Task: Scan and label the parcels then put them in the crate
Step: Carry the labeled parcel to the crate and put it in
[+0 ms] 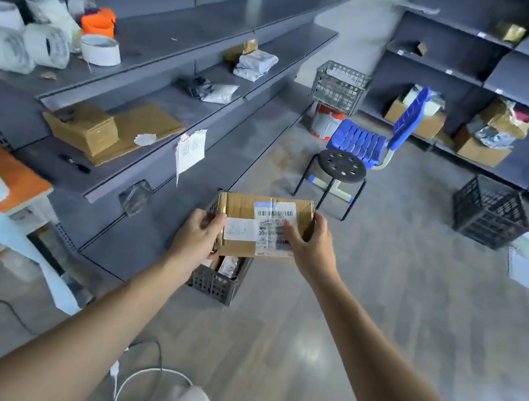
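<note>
Gripping labelled parcel [260, 225], left hand [198, 235], right hand [310, 242], crate [218, 285] mostly hidden beneath

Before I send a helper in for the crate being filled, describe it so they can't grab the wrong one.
Start at the long grey shelving on the left and follow its bottom edge to the floor. The dark crate sits there, directly under the cardboard parcel held in the left hand and right hand. Unlike the other crates farther off, it already holds parcels.
</note>
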Action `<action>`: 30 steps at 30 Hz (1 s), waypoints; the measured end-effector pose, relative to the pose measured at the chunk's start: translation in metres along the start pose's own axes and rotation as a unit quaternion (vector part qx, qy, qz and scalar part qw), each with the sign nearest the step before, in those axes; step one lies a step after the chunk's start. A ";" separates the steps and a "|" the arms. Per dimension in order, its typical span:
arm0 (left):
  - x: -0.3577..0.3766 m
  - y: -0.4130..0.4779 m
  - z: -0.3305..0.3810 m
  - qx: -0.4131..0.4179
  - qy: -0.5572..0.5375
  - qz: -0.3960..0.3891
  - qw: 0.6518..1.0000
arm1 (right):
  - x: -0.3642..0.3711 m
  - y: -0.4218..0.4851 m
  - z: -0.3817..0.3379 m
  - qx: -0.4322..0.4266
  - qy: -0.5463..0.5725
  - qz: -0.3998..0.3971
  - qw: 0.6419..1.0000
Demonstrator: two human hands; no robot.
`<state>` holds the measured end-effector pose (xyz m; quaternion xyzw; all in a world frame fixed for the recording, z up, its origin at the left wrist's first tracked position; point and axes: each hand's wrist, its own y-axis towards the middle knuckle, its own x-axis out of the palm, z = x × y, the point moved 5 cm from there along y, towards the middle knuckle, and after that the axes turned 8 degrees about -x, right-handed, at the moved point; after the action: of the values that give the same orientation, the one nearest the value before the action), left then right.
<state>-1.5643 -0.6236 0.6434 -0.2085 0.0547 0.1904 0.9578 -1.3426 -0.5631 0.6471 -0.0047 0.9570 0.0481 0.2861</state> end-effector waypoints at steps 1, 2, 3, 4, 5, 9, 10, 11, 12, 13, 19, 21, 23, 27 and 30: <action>0.006 0.009 0.002 -0.004 0.002 0.007 1.000 | 0.001 0.014 0.006 -0.002 0.002 -0.006 1.000; 0.012 0.020 0.003 -0.008 0.003 0.013 1.000 | 0.003 0.028 0.012 -0.003 0.007 -0.012 1.000; 0.018 0.032 0.005 -0.012 0.002 0.016 1.000 | 0.005 0.043 0.017 -0.004 0.011 -0.018 1.000; 0.024 0.044 0.006 -0.015 0.000 0.019 1.000 | 0.008 0.059 0.022 -0.007 0.013 -0.025 1.000; 0.031 0.058 0.008 -0.017 -0.002 0.022 1.000 | 0.011 0.077 0.026 -0.010 0.014 -0.033 0.999; 0.052 0.120 0.016 -0.025 -0.014 0.045 0.999 | 0.033 0.156 0.043 -0.025 -0.006 -0.075 0.997; 0.057 0.138 0.017 -0.029 -0.018 0.047 0.998 | 0.040 0.178 0.047 -0.032 -0.014 -0.087 0.996; 0.061 0.155 0.017 -0.036 -0.027 0.048 0.998 | 0.048 0.199 0.050 -0.038 -0.023 -0.101 0.994; 0.064 0.171 0.016 -0.045 -0.038 0.050 0.997 | 0.055 0.219 0.053 -0.041 -0.030 -0.113 0.992; 0.066 0.186 0.015 -0.057 -0.052 0.054 0.996 | 0.064 0.238 0.056 -0.045 -0.038 -0.127 0.990; 0.077 0.259 0.016 -0.105 -0.097 0.086 0.986 | 0.116 0.332 0.065 -0.063 -0.065 -0.211 0.973; 0.079 0.282 0.009 -0.125 -0.089 0.111 0.982 | 0.135 0.357 0.069 -0.077 -0.073 -0.235 0.966; 0.084 0.307 -0.001 -0.145 -0.068 0.131 0.978 | 0.157 0.384 0.080 -0.084 -0.080 -0.266 0.957; 0.100 0.364 -0.036 -0.198 -0.032 0.197 0.960 | 0.208 0.435 0.116 -0.100 -0.095 -0.337 0.932; 0.120 0.410 -0.067 -0.232 -0.020 0.235 0.944 | 0.246 0.470 0.155 -0.114 -0.122 -0.384 0.908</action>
<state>-1.6140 -0.2664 0.4053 -0.4020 0.0373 0.4220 0.8117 -1.4807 -0.0764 0.4254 -0.3984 0.8268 0.0433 0.3947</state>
